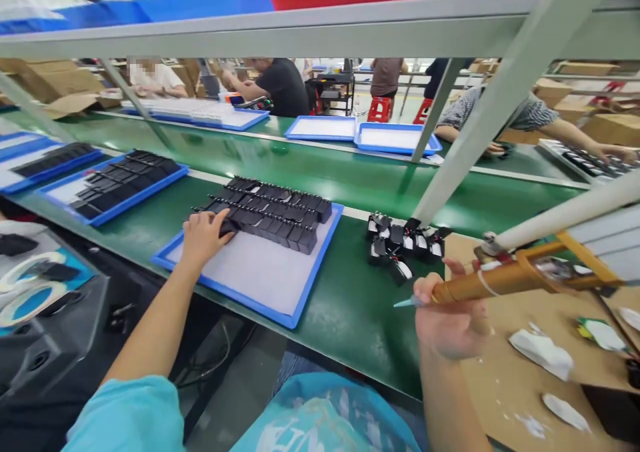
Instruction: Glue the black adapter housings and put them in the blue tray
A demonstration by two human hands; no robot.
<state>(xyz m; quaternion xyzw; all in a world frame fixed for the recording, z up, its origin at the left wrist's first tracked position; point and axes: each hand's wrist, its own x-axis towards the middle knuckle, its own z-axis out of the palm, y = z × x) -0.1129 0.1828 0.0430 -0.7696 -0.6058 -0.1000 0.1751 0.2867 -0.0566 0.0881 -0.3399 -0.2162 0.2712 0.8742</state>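
Note:
My left hand (203, 240) is closed on a small black plastic case (229, 228) at the near left end of the rows. Those rows of black cases (273, 215) stand on a white-lined blue tray (295, 315), filling its far half. My right hand (450, 315) grips the front of a gold-coloured dispensing gun (485, 284), whose tapered light-blue nozzle (406, 303) points left over the green bench. Beyond the nozzle lies a cluster of black cases (400, 239) with white pieces and thin wires showing.
More blue trays of black cases (127, 179) stand at the left. A pale shelf post (505, 99) slants down near the cluster. Cardboard (480, 385) with white smeared scraps lies at right. Tape rolls (30, 292) sit at far left. Co-workers (280, 82) work across the bench.

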